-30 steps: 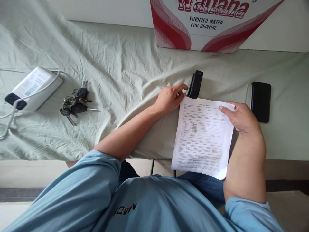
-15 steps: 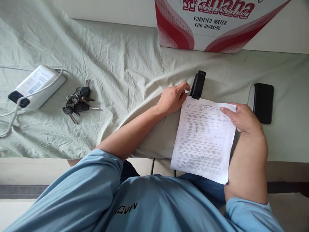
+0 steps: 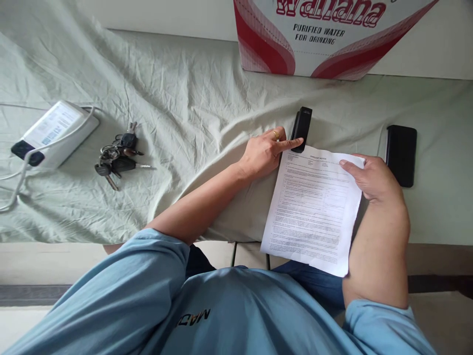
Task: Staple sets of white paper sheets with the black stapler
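Left hand (image 3: 263,152): index finger on stapler (image 3: 304,124), grip unclear
Right hand (image 3: 375,180): grip closed on paper (image 3: 312,212), one-o'clock corner
Stapler: at paper's twelve-o'clock edge

Beyond the left fingers (image 3: 295,144), the box (image 3: 306,56) reads "Wahaha", its top cropped, above "PURIFIED WATER FOR DRINKING". In the right fingers (image 3: 354,169), the paper's (image 3: 310,212) heading seems "OVERLEAF NOTES", its lines too small. Nearer than both, the shirt (image 3: 221,320) shows an inverted "MAD".
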`<state>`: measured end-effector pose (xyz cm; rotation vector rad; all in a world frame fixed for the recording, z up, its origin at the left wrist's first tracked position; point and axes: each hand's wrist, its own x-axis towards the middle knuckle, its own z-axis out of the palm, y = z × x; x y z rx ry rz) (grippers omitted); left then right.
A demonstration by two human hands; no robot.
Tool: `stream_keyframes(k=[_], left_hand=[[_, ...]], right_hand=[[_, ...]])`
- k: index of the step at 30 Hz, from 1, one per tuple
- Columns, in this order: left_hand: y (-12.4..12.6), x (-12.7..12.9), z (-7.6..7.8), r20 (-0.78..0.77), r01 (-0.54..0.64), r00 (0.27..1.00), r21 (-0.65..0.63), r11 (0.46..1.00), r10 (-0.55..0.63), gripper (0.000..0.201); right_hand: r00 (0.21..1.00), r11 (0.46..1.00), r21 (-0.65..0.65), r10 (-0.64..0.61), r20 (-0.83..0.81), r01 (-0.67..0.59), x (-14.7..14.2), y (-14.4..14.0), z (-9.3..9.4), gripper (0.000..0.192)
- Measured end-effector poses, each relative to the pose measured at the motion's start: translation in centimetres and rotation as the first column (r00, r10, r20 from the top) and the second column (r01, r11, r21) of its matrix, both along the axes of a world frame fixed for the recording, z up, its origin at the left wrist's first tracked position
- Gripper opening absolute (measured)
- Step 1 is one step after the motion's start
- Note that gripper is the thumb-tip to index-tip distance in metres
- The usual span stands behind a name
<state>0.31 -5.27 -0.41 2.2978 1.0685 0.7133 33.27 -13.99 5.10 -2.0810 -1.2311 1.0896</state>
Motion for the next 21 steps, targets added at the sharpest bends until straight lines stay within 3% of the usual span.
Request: stream_keyframes(k=[6, 10, 13, 16, 18, 19, 21], left_hand=[[-0.2, 0.2, -0.2, 0.008, -0.021, 1.000, 0.002, 1.000, 0.021, 0.064], [0.3, -0.1, -1.2, 0.116, 0.020, 0.993, 0.000, 1.000, -0.020, 0.069], [0.3, -0.4, -1.1, 0.201, 0.039, 0.979, -0.039, 0.998, -0.030, 0.068], [0.3, -0.2, 0.5, 0.227, -0.097, 0.963, -0.206, 0.974, 0.144, 0.059], [0.7, 0.6, 2.1, 0.146, -0.260, 0.938, -0.307, 0.916, 0.315, 0.039], [1.1, 1.2, 2.8, 0.072, -0.319, 0.932, -0.303, 0.898, 0.355, 0.032], [2.2, 2.8, 3.7, -0.034, -0.410, 0.908, -0.272, 0.871, 0.417, 0.039]], right_hand=[[0.995, 0.999, -0.009, -0.045, -0.086, 0.044, -1.2, 0.3, 1.4, 0.059], [0.987, 0.988, -0.108, 0.100, -0.126, -0.114, -1.8, 0.4, 3.1, 0.052], [0.960, 0.955, -0.162, 0.222, -0.172, -0.250, -2.1, 0.7, 3.9, 0.050], [0.948, 0.942, -0.158, 0.268, -0.174, -0.295, -2.2, 1.1, 3.8, 0.047], [0.946, 0.946, -0.140, 0.265, -0.188, -0.293, -2.2, 1.3, 3.3, 0.045], [0.944, 0.948, -0.132, 0.261, -0.201, -0.290, -2.2, 1.4, 3.1, 0.044], [0.941, 0.950, -0.123, 0.255, -0.223, -0.287, -2.3, 1.5, 2.7, 0.041]])
